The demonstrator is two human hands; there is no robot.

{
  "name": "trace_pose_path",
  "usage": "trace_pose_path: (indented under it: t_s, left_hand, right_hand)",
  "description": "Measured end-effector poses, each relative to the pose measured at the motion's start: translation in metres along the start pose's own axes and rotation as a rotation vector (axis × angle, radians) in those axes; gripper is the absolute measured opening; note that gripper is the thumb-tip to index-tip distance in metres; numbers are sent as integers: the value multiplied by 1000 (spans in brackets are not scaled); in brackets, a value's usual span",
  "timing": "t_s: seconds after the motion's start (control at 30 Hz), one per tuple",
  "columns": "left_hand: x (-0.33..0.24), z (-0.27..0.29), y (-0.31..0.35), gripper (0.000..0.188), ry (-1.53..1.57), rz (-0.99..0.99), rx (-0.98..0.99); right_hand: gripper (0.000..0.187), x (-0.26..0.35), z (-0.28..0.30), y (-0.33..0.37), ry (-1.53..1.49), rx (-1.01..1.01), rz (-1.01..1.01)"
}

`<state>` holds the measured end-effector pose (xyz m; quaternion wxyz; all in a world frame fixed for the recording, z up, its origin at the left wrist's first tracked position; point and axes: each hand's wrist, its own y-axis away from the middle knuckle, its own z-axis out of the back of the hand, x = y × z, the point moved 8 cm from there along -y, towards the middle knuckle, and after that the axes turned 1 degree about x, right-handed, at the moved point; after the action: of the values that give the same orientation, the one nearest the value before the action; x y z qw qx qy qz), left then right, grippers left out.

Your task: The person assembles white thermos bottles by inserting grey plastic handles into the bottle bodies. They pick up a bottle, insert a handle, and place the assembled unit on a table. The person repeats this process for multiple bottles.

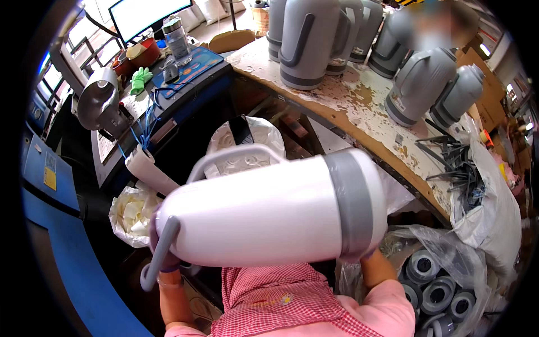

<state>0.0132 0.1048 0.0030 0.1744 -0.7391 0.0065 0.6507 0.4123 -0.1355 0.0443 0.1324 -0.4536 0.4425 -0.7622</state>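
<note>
A large white vacuum jug [258, 216] lies sideways across my front, held up in both hands. It has a wide grey band [353, 205] near its right end, a pale side handle [238, 150] on its far side and a grey carrying handle [163, 247] at its left end. Around that left end is my left hand [170, 262], in something purple, with most of its fingers behind the jug. At the opposite end my right hand [359, 257] supports the base from below; only a small part of it shows.
Several grey jugs [309, 45] stand on the worn workbench [359, 106]. Dark handles [455, 163] lie at its right end. Below, a clear bag holds grey round parts [438, 295]. White bags of parts [135, 216] sit beyond the jug. A blue machine [84, 253] borders my left.
</note>
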Motion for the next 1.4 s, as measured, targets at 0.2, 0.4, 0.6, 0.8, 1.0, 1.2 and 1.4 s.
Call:
trace_pose_path:
  t_s: [0.2, 0.4, 0.6, 0.8, 1.0, 1.2, 1.4]
  left_hand:
    - [-112, -32, 20, 53, -434, -855, -120]
    - [3, 24, -37, 60, -282, -223, 78]
    - [48, 26, -31, 41, -635, -297, 183]
    - [-105, -29, -38, 61, 339, -577, 78]
    - [-163, -42, 2, 77, -33, -1121, 380]
    - [-153, -55, 29, 53, -493, -1535, -15]
    - [-79, -103, -43, 72, 212, -472, 296]
  right_hand:
    - [70, -97, -35, 45, -759, -220, -1092]
    - [113, -4, -29, -40, 73, 328, -332]
    - [50, 46, -37, -69, 141, 167, 409]
    - [49, -74, -27, -45, -76, 14, -652]
    - [68, -96, -102, 11, 68, 1286, -1317]
    - [49, -17, -110, -84, -526, 884, -420]
    - [63, -26, -65, -36, -571, 104, -592]
